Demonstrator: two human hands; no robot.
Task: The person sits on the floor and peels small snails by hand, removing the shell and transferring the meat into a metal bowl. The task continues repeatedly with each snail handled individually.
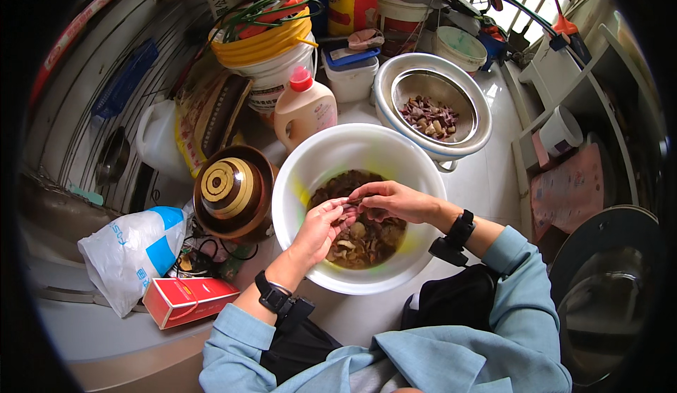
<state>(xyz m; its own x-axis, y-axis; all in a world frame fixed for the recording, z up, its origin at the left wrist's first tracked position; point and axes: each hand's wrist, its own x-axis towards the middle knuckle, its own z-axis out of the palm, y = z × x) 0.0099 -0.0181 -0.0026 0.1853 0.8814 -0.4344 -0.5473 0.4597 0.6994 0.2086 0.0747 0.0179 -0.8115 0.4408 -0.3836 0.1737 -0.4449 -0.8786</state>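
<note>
A large white plastic basin (pixel 296 155) stands on the floor before me. It holds brownish liquid with many dark and pale pieces (pixel 365 250) that look like soaked mushrooms. Over it my left hand (pixel 323 226) and my right hand (pixel 389 201) meet, fingertips close together. Pinched in my right fingers is a small dark piece (pixel 358 200); my left fingers are curled at it, and whether they grip it too is hard to tell. Beyond the basin, at the upper right, a metal mesh strainer (pixel 468 108) with purplish and pale pieces (pixel 431 118) rests in a second white basin (pixel 382 89).
A brown glazed jar (pixel 259 218) and a detergent bottle (pixel 312 107) stand close to the basin's left side. Buckets (pixel 280 70) crowd the back. A plastic bag (pixel 127 255) and a red box (pixel 190 298) lie at the left; a shelf (pixel 608 102) stands at the right.
</note>
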